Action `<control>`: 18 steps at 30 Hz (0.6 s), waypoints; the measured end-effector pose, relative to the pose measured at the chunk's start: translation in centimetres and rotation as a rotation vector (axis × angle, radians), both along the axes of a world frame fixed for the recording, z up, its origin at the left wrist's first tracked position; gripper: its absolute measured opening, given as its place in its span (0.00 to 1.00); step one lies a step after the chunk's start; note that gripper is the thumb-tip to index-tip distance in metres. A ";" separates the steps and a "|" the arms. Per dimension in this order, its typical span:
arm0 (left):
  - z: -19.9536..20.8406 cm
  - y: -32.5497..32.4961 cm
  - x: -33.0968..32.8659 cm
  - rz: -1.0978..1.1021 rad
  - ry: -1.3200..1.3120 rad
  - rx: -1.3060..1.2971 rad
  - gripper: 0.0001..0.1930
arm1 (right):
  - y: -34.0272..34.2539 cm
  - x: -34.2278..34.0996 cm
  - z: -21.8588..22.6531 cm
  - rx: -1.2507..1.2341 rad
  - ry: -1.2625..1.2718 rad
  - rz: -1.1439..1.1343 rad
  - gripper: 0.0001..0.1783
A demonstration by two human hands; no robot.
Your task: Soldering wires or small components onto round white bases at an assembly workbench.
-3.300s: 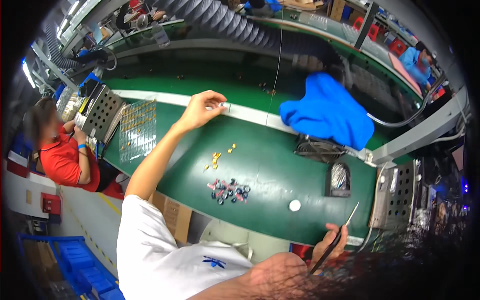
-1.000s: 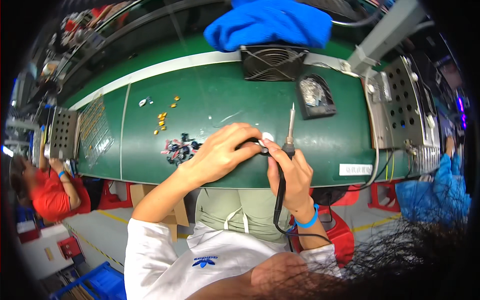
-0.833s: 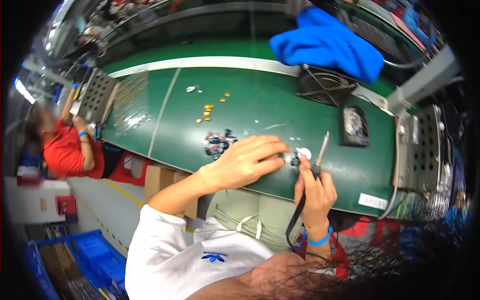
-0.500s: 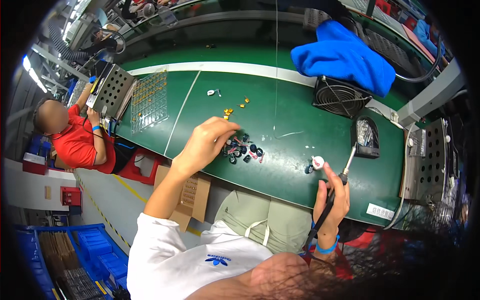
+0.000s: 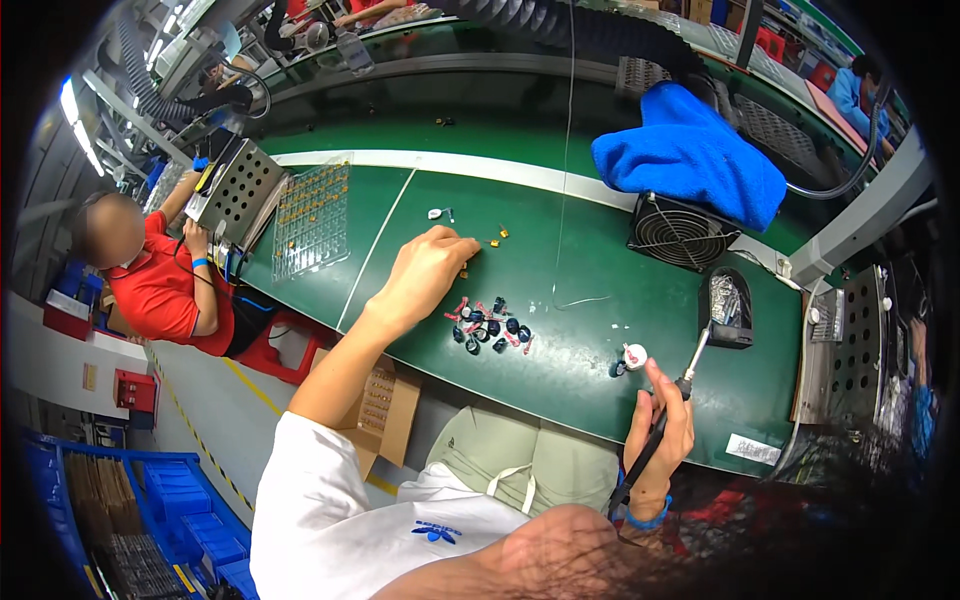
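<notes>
My left hand (image 5: 425,272) reaches over the green workbench (image 5: 400,240), fingers bent and drawn together at the small yellow components (image 5: 495,243). What its fingertips pinch, if anything, is hidden. Nearer to me lies a loose pile of small dark round parts with red wires (image 5: 487,327). My right hand (image 5: 662,425) holds a soldering iron (image 5: 685,385) like a pen, its tip pointing away toward a black holder (image 5: 727,305) with shiny metal shavings inside. Just beyond the right fingers sits a white round part (image 5: 635,356), beside a dark one (image 5: 618,369).
A black fan (image 5: 682,232) with a blue cloth (image 5: 690,155) stands at the back right. Thin solder wire (image 5: 568,130) hangs down to the bench. A clear gridded tray (image 5: 312,215) lies at left, near a co-worker in red (image 5: 165,290). An open cardboard box (image 5: 385,415) is below the edge.
My left hand has moved away from the dark pile to the yellow components. The right hand keeps the soldering iron in nearly the same place. The whole view has shifted slightly.
</notes>
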State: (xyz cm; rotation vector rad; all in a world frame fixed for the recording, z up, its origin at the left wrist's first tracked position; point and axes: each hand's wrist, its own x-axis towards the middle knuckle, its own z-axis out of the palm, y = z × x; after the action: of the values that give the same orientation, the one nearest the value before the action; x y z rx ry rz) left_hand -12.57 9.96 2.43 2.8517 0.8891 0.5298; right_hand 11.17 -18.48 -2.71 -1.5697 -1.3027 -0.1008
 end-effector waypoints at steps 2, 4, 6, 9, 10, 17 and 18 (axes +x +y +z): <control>0.1 -0.1 -0.1 -0.010 0.027 -0.021 0.12 | -0.1 -0.3 0.1 -0.012 0.019 -0.011 0.21; 0.5 0.1 0.1 -0.036 -0.020 0.033 0.12 | 0.5 -0.4 0.6 0.024 0.038 0.005 0.19; 0.7 0.0 0.6 -0.051 0.000 0.019 0.13 | 0.1 -0.2 0.6 -0.016 0.049 -0.005 0.19; 0.4 0.4 0.6 -0.118 -0.038 0.100 0.14 | 0.5 -0.2 0.2 -0.012 0.036 0.016 0.20; 0.3 0.5 0.9 -0.127 -0.016 0.121 0.15 | 0.6 -0.1 0.1 0.029 0.011 0.008 0.20; 2.3 0.7 1.8 -0.166 -0.104 0.069 0.12 | 0.4 0.3 0.0 0.073 0.001 0.004 0.21; 2.9 0.3 2.2 -0.138 -0.234 -0.132 0.12 | 0.3 0.3 0.1 0.070 0.001 -0.011 0.21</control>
State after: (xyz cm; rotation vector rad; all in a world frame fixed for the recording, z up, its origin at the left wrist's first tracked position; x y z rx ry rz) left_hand -10.39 10.28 5.35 2.6392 0.6573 0.7394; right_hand 11.52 -18.17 -2.65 -1.5177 -1.2767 -0.1503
